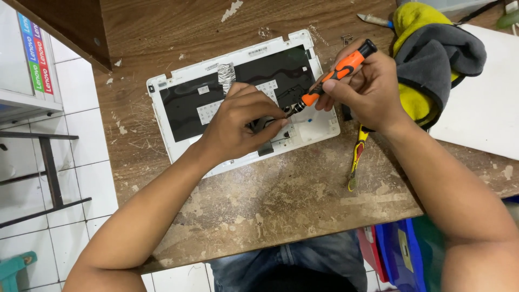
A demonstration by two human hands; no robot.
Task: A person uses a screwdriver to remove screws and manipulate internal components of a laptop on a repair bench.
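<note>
Right hand (366,89) closed around orange screwdriver (336,73), tip down on white laptop shell (184,81) beside left hand (238,124).

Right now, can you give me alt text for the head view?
A right hand holds an orange screwdriver tip-down on a white laptop shell while the left hand steadies it on a worn wooden table. A yellow-grey cloth lies at right.

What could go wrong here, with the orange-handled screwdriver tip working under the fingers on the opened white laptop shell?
1. The orange-and-black screwdriver in the right hand meets the white laptop shell right beside the left hand fingertips; a slip might jab them.
2. The shell lies tilted on the worn wooden table, held only by that hand, so it may shift.
</note>
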